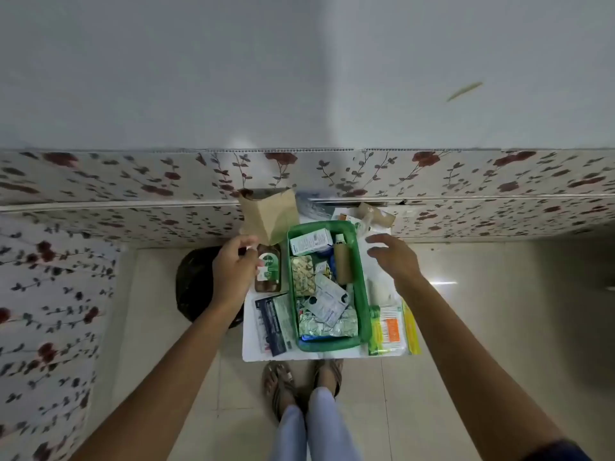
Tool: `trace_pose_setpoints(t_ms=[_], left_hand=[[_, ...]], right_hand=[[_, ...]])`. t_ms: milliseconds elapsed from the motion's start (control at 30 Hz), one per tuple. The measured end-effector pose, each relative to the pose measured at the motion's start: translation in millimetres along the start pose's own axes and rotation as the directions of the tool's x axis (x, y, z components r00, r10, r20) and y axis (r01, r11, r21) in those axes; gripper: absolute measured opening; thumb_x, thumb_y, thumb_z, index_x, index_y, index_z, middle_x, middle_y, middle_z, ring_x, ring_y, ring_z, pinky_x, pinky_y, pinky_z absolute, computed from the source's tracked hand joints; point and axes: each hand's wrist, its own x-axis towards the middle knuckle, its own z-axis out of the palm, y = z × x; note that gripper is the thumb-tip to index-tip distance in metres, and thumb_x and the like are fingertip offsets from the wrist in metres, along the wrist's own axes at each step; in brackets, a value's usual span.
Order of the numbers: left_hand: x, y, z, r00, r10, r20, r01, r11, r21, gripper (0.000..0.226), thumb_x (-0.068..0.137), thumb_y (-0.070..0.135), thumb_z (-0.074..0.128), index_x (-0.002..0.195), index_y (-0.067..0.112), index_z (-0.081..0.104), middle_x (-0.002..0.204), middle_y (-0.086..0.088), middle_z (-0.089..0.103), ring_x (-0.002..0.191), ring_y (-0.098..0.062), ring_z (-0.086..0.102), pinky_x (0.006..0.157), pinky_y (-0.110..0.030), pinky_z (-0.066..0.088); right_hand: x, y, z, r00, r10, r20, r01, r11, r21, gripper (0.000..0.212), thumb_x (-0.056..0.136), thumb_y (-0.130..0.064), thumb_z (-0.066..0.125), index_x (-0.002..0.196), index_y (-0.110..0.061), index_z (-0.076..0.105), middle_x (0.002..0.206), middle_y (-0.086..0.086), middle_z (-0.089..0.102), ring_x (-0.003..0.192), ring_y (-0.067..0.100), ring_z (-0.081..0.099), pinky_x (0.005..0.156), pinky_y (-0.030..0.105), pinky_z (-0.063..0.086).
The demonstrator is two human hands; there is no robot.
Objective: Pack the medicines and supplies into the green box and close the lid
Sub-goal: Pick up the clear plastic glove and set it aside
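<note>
The green box (363, 284) stands open on a small white table (263, 356), filled with blister strips (303, 276), a white carton (311, 241), a brown roll (342, 267) and sachets. A brown antiseptic bottle (268, 269) lies left of the box. My left hand (233, 267) is curled over the bottle's cap end, touching it. Off the box's right rim hovers my right hand (392, 257), fingers spread and holding nothing. A pack of cotton buds (389, 329) lies right of the box, a dark strip pack (271, 322) at its left front. I see no lid.
A brown paper bag (269, 214) stands behind the bottle. More small items (369, 217) lie behind the box against the floral wall panel. A black bin (194, 284) sits on the floor left of the table. My sandalled feet (299, 380) are at the table's front edge.
</note>
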Motion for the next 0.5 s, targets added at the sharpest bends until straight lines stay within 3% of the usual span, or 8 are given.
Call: trace_pose_setpoints(t_ms=[100, 167, 267, 333, 433, 500], left_hand=[[25.1, -7.3, 11.7, 0.994, 0.11, -0.028, -0.106, 0.987, 0.125, 0.022, 0.088, 0.006, 0.047, 0.098, 0.022, 0.059, 0.11, -0.013, 0.062, 0.069, -0.013, 0.066, 0.071, -0.037, 0.054], [36.6, -8.0, 18.0, 0.981, 0.192, 0.004, -0.189, 0.962, 0.196, 0.025, 0.085, 0.003, 0.048, 0.101, 0.018, 0.06, 0.118, -0.016, 0.058, 0.077, -0.022, 0.067, 0.075, -0.041, 0.055], [53.9, -5.4, 28.4, 0.94, 0.34, 0.019, -0.326, 0.883, 0.339, 0.032, 0.083, 0.0, 0.053, 0.114, 0.006, 0.057, 0.133, -0.013, 0.045, 0.089, -0.026, 0.06, 0.083, -0.039, 0.051], [65.9, -2.1, 35.0, 0.917, 0.396, 0.054, -0.378, 0.813, 0.443, 0.041, 0.082, 0.001, 0.055, 0.123, 0.007, 0.05, 0.143, -0.012, 0.036, 0.094, -0.027, 0.058, 0.085, -0.038, 0.051], [83.2, 1.5, 41.3, 0.935, 0.34, 0.101, -0.324, 0.704, 0.632, 0.054, 0.083, 0.004, 0.054, 0.134, 0.011, 0.039, 0.151, -0.012, 0.025, 0.088, -0.033, 0.061, 0.073, -0.039, 0.051], [88.8, 0.5, 44.1, 0.951, 0.296, 0.09, -0.271, 0.654, 0.706, 0.057, 0.084, 0.005, 0.051, 0.138, 0.013, 0.034, 0.149, -0.015, 0.03, 0.094, -0.038, 0.061, 0.071, -0.043, 0.05]], right_hand=[[24.8, 7.4, 9.3, 0.993, 0.065, 0.1, -0.048, 0.985, -0.167, 0.023, 0.085, -0.017, 0.056, 0.105, -0.015, 0.068, 0.111, 0.009, 0.065, 0.101, 0.023, 0.06, 0.085, 0.027, 0.042], [32.4, 12.7, 10.7, 0.999, 0.007, 0.035, 0.002, 0.972, -0.236, 0.028, 0.087, -0.015, 0.054, 0.112, -0.01, 0.067, 0.125, 0.007, 0.064, 0.114, 0.023, 0.056, 0.098, 0.03, 0.041], [32.6, 12.9, -2.4, 0.973, -0.141, -0.181, 0.123, 0.987, -0.106, 0.022, 0.086, -0.01, 0.055, 0.102, -0.011, 0.071, 0.108, 0.006, 0.071, 0.091, 0.017, 0.061, 0.095, 0.035, 0.046], [33.8, 13.0, -11.3, 0.96, -0.135, -0.246, 0.153, 0.987, 0.056, 0.015, 0.084, -0.008, 0.059, 0.088, -0.017, 0.071, 0.092, 0.005, 0.071, 0.08, 0.015, 0.058, 0.085, 0.034, 0.049], [37.3, 9.3, -20.0, 0.974, -0.112, -0.195, 0.173, 0.927, 0.332, 0.025, 0.082, -0.002, 0.061, 0.073, -0.024, 0.066, 0.078, 0.004, 0.065, 0.07, 0.017, 0.056, 0.071, 0.029, 0.049], [37.9, 6.8, -20.7, 0.982, -0.13, -0.136, 0.172, 0.913, 0.369, 0.027, 0.082, 0.001, 0.06, 0.073, -0.024, 0.065, 0.075, 0.003, 0.064, 0.068, 0.018, 0.055, 0.067, 0.027, 0.047]])
